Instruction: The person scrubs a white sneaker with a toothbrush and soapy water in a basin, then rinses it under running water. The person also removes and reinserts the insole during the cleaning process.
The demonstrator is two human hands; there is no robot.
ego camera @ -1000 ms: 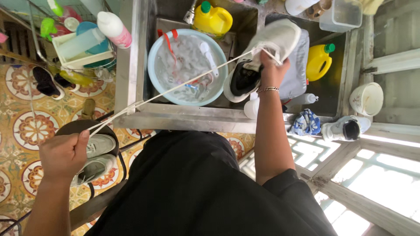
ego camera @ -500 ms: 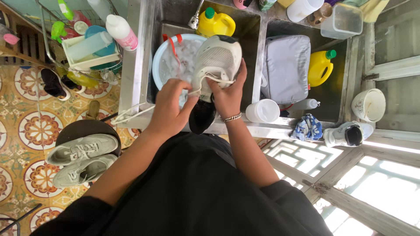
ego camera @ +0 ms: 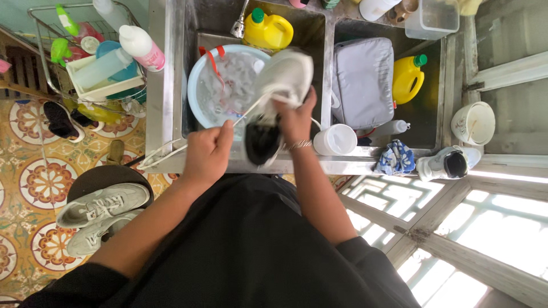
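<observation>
The white sneaker (ego camera: 281,85) sat tipped over the soapy basin (ego camera: 197,94) in the steel sink (ego camera: 171,68), the right hand (ego camera: 294,117) clamped round its heel. The left hand (ego camera: 208,154) pinched the white shoelace (ego camera: 171,151) (fingers shut on it), drawn out toward the sink's edge. Unlacing looked to be the step; freeing the last eyelets would need a steady pull. Another grey pair (ego camera: 100,205) waited on a stool.

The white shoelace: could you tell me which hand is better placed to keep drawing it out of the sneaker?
Probably the left hand: it already pinches the shoelace, while the right hand steadies the sneaker.
</observation>
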